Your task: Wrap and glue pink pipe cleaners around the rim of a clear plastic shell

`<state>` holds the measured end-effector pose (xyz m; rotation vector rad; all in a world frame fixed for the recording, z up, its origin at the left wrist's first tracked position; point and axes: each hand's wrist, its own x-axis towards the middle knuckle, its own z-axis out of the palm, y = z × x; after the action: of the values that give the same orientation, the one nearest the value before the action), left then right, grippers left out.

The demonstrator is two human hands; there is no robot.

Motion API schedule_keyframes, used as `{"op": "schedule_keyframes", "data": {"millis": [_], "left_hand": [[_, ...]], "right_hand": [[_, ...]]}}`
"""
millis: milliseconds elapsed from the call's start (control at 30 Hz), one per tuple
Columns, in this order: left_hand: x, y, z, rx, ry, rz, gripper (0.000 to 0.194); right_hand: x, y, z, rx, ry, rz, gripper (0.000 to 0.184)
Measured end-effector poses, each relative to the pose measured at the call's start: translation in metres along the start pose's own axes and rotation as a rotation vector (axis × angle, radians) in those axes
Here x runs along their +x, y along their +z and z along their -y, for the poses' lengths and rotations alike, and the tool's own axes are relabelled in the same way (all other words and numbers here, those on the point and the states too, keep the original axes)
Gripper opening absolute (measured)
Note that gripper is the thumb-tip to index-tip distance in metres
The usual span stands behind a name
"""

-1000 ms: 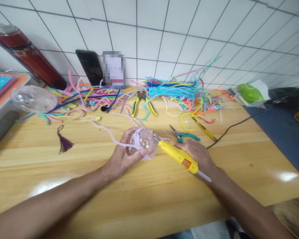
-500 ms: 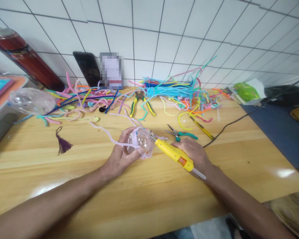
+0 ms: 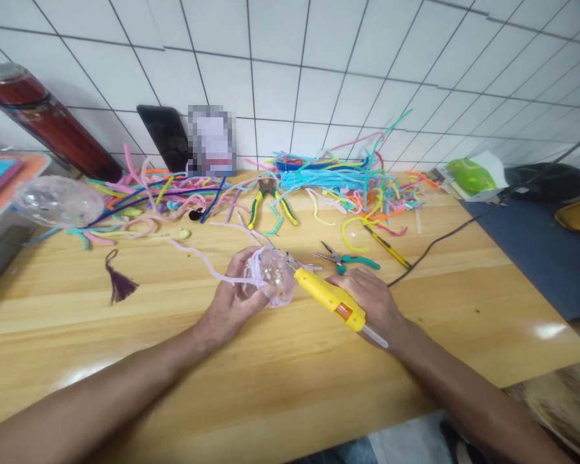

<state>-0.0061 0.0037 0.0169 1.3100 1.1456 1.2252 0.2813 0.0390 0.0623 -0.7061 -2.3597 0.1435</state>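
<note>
Left hand: grip around clear round piece | right hand: grip holding glue gun, nozzle at piece's 2 o'clock | seems gluing step; needs steadiness

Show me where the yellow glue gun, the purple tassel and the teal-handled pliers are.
Yellow glue gun [image 3: 325, 294]: head view, on its yellow body.
Purple tassel [image 3: 120, 285]: head view, on its hanging threads.
Teal-handled pliers [image 3: 361, 260]: head view, on one teal handle.
</note>
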Motion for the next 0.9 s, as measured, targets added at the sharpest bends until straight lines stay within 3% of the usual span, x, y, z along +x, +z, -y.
{"op": "schedule_keyframes", "data": {"millis": [333, 533, 900], "left_hand": [[-0.0014, 0.0023, -0.0009, -0.039, -0.018, 0.002, 0.069], [0.0011, 0.0000, 0.0003, -0.052, -0.016, -0.038, 0.068], [-0.0008, -0.0006, 0.0010, -0.049, -0.017, -0.009, 0.070]], "right_hand": [[-0.0010, 0.0046, 0.0008, -0.049, 0.006, -0.019, 0.027], [-0.0068, -0.0039, -0.0012, -0.012, 0.036, -0.107, 0.026], [-0.0023, 0.0001, -0.0032, 0.032, 0.005, -0.021, 0.030]]}}
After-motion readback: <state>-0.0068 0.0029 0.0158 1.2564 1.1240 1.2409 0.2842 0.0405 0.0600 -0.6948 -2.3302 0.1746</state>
